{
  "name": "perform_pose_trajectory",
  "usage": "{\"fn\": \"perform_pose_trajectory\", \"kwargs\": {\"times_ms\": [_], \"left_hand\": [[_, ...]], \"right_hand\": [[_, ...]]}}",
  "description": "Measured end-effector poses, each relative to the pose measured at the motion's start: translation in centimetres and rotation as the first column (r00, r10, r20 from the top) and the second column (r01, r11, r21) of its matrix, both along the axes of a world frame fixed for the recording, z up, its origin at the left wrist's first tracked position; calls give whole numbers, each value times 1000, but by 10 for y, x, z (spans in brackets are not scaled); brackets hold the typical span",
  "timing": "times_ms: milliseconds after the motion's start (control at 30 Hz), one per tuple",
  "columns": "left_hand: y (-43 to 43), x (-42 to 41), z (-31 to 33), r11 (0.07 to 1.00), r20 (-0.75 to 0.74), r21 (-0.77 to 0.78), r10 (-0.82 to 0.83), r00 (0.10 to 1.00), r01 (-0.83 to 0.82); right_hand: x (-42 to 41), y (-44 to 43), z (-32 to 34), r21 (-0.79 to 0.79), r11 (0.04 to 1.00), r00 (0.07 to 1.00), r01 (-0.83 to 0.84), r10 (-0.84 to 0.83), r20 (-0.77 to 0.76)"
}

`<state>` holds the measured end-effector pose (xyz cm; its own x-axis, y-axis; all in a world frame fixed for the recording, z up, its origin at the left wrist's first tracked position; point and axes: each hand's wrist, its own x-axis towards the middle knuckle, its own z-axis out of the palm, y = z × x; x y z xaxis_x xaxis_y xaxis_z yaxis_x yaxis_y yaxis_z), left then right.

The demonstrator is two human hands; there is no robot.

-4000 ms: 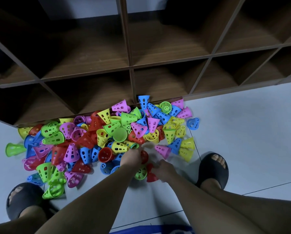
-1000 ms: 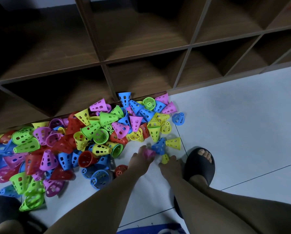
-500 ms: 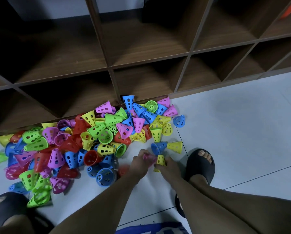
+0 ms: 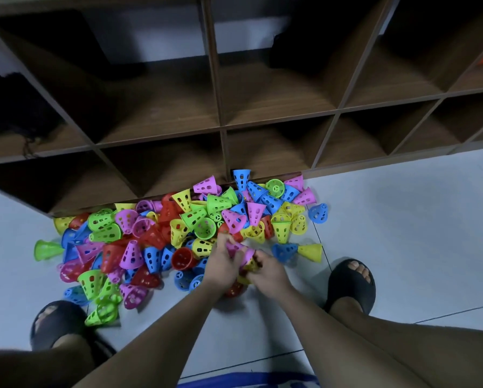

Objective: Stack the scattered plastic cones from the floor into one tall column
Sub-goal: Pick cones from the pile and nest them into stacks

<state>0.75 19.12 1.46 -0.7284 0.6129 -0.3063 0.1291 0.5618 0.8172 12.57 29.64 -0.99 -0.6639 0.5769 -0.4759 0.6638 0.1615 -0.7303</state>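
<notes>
Where the two hands meet at the near edge of the heap, one pink cone (image 4: pixel 239 249) is pinched in the curled fingers of the left hand (image 4: pixel 220 266). One yellow cone (image 4: pixel 250 266) is gripped by the right hand (image 4: pixel 269 274). The two cones touch between the hands, but blur hides whether one sits inside the other. One red cone (image 4: pixel 234 290) lies on the floor (image 4: pixel 402 233) just near of the hands, partly hidden under the wrists.

Far and left of the hands spreads the pile of cones (image 4: pixel 178 228). It holds dozens, too overlapped to count exactly, in five colours: pink, blue, green, yellow and red. All have holes in their walls, and most lie tipped on their sides.

Four cones lie at the fringe:
- One blue cone (image 4: pixel 283 252) and one yellow one (image 4: pixel 311 252) lie just right of the hands, narrow ends meeting.
- One lone blue cone (image 4: pixel 318 212) lies at the pile's right edge.
- One green cone (image 4: pixel 45 250) lies on its side at the left edge.

The far edge of the pile lies against a brown wooden shelf unit (image 4: pixel 276 93) with open compartments. Two black slippers are worn on the feet, the left slipper (image 4: pixel 57 323) near the pile's near-left corner and the right slipper (image 4: pixel 351 285) right of the hands.
</notes>
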Motion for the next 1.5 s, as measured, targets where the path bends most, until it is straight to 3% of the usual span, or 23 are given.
{"fn": "perform_pose_trajectory", "kwargs": {"times_ms": [167, 367, 633, 867, 1167, 1500], "left_hand": [[-27, -11, 26, 999, -201, -49, -21, 979, 11], [-51, -19, 35, 993, -290, -118, -62, 955, 29], [-56, -12, 34, 999, -275, -37, -2, 962, -8], [-56, -12, 34, 999, -263, 13, 49, 964, -48], [-63, -9, 11, 980, -229, -159, -157, 961, 122], [-45, -6, -6, 909, -307, -334, -354, 884, 248]], "right_hand": [[-11, -19, 3, 95, 995, 999, -11, 8, 39], [-8, -35, -20, 163, 986, 998, 32, -41, 53], [-14, -44, -7, 238, 970, 998, 41, -28, -59], [-20, -44, -9, 149, 987, 992, 54, -36, -121], [-7, -41, -23, 86, 990, 993, -111, 114, -39], [24, 38, -51, 182, 969, 981, 169, -182, 60]]}}
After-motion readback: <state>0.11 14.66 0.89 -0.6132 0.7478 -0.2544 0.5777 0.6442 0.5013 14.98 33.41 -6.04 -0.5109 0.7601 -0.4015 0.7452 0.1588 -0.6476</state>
